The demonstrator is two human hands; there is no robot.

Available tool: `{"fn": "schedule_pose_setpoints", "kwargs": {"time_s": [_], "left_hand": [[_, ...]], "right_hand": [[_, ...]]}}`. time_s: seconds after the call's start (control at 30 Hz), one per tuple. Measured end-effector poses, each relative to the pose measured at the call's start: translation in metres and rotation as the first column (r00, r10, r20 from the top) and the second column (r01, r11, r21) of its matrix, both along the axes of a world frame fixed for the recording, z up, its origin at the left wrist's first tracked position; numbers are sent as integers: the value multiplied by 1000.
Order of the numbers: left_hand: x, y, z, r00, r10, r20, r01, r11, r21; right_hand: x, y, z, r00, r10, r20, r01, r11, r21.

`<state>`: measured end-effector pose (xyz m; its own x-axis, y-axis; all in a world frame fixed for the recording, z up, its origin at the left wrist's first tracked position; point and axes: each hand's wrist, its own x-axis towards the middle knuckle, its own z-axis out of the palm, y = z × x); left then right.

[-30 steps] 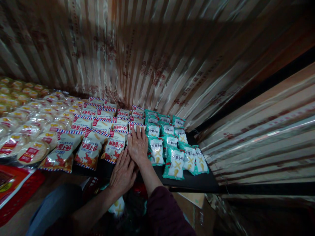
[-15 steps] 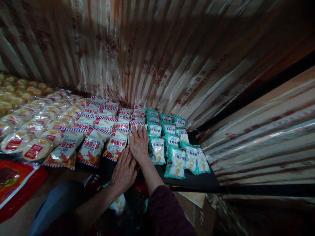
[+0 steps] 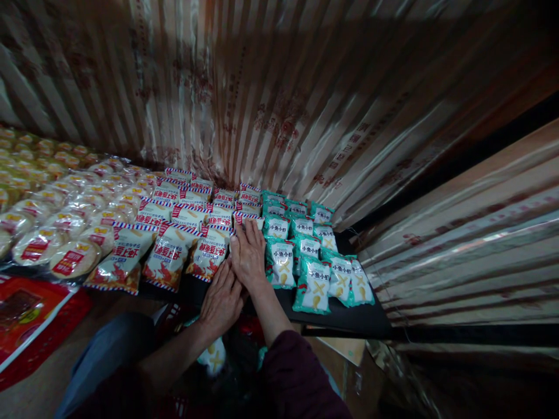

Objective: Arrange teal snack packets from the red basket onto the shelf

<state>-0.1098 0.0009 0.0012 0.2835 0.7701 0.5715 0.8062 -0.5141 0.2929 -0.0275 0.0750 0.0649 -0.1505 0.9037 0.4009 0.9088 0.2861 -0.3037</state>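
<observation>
Round crackers in clear wrappers point(image 3: 65, 233) lie in rows at 9 o'clock on the black counter point(image 3: 349, 320), and a red package point(image 3: 26, 308) is below them at 8 o'clock. A shiny striped curtain point(image 3: 283, 87) hangs behind from 10 to 2 o'clock. A cardboard box point(image 3: 345, 352) stands under the counter at 5 o'clock.

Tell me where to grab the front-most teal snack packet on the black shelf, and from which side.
Probably pinch the front teal packet by its flat bottom seam, coming from the front edge of the black shelf. It lies on top of the packets behind, so that near seam is free, with bare shelf before it; a neighbour crowds its right side.
</observation>
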Motion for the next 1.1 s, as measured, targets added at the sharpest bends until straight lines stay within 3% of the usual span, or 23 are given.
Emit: {"fn": "schedule_pose_setpoints", "kwargs": {"time_s": [0.3, 0.4, 0.53, 0.73, 1.1], "left_hand": [[-12, -13, 3, 980, -41, 192, 22, 994, 104], [-25, -16, 8, 956, 18, 294, -68, 985, 160], [-54, -11, 19, 896, 173, 410, -281, 934, 221], [-85, -3, 14, 831, 391, 396, -484, 859, 168], [-87, 12, -2, 837, 433, 335, -480, 875, 69]], "right_hand": [[-2, -31, -3, 984, 31, -176, -5, 989, 145], [-10, -43, -8, 979, 82, -184, -44, 978, 203], [-30, -58, -16, 973, 161, -165, -125, 970, 207], [-56, -62, -27, 965, 238, -110, -222, 965, 138], [-62, -56, -38, 974, 218, -57, -214, 975, 67]]}}
